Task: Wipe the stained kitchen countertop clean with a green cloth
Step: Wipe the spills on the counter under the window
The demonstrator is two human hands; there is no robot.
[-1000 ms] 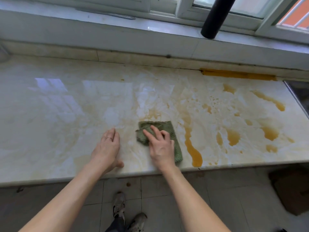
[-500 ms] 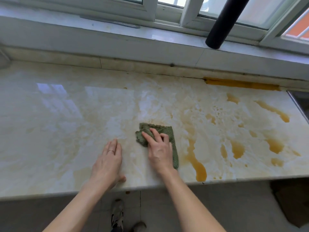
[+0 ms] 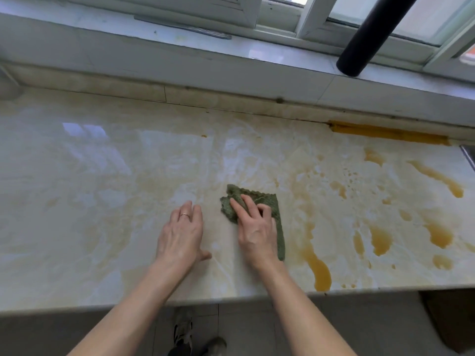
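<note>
Green cloth (image 3: 270, 199) lies on the marble bench (image 3: 102, 176) near its front edge, pressed under the right hand (image 3: 257, 232), whose straight, slightly spread fingers bear down to scrub. The left hand (image 3: 181, 232) rests flat just beside, fingers together, likely bracing. Orange puddles (image 3: 320, 274) wait rightward; a black pipe (image 3: 370, 37) stands well apart.

The right hand (image 3: 257, 232) presses a green cloth (image 3: 276, 211) flat on the stained countertop (image 3: 102, 176).

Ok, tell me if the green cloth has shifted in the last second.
Yes. The green cloth under the right hand has slid left and away from the person, widening its gap to the long orange streak.
</note>
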